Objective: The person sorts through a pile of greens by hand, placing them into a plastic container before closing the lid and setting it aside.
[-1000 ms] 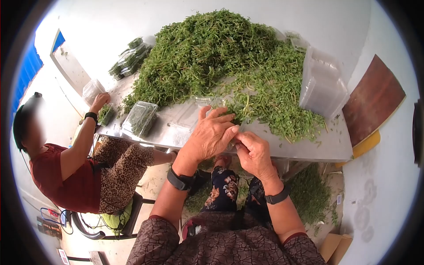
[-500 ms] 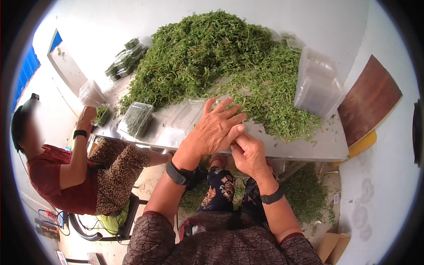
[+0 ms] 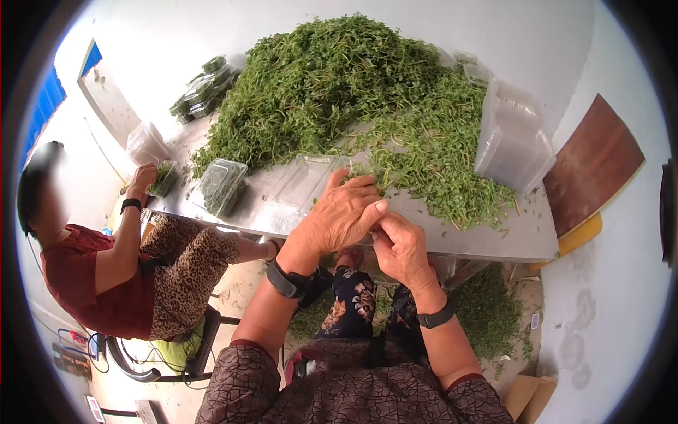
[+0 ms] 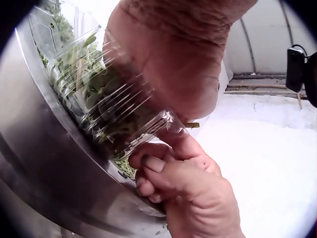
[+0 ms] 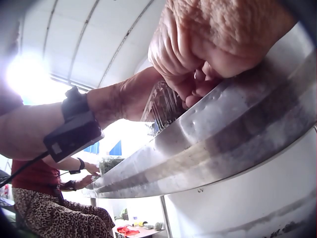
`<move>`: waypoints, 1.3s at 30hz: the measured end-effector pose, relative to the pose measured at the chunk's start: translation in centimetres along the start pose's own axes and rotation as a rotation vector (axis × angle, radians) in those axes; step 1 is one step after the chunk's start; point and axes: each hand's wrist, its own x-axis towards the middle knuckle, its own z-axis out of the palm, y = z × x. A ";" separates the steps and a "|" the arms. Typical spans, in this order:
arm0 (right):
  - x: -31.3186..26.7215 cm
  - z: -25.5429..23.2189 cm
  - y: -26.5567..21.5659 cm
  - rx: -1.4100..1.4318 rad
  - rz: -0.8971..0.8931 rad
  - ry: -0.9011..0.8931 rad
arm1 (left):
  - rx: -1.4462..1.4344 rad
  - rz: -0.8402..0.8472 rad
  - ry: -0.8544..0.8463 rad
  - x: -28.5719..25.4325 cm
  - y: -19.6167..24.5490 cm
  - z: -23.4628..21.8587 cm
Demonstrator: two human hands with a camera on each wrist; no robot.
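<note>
Head view, centre: the left hand (image 3: pixel 344 212) lies over a clear box (image 4: pixel 116 106), its fingers extended and somewhat spread, with no curl round the box to be seen. The right hand (image 3: pixel 401 249) stands just beside it, thumb and fingers bent inward at the box's corner; whether they pinch the plastic cannot be told. The two hands meet near the left thumb. In the left wrist view the box occupies the upper left and centre, tilted in the frame, with ribbed walls and leafy stems inside; one cut stem juts out near its corner. In the right wrist view, upper right, the box shows partly between the hands, above the edge of the metal table (image 3: pixel 508 244).

Upper centre of the head view: a tall heap of greens (image 3: pixel 332 85) covers the back of the table and spreads down towards the right. Just left of the hands lies clear plastic (image 3: pixel 300 185), and farther left a filled box (image 3: pixel 220 187). Packed boxes (image 3: pixel 205 93) are piled at upper left; nested containers (image 3: pixel 514 141) stand at upper right, beside a brown board (image 3: pixel 595 166). At the left edge a seated person (image 3: pixel 99 286) in a dark red top has a hand at a small box of greens (image 3: pixel 163 181), near a clear tub (image 3: pixel 147 145). More greens (image 3: pixel 489 311) lie on the floor, lower right.
</note>
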 end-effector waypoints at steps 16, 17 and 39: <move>0.5 0.3 0.0 0.026 0.012 0.031 | -0.007 0.142 0.297 0.0 -0.6 -1.3; 0.5 0.3 0.1 0.024 0.008 0.027 | -0.007 0.140 0.302 0.1 -0.6 -1.0; 0.3 0.3 -0.1 0.031 0.077 -0.003 | -0.326 0.021 0.351 -3.2 -2.7 -3.7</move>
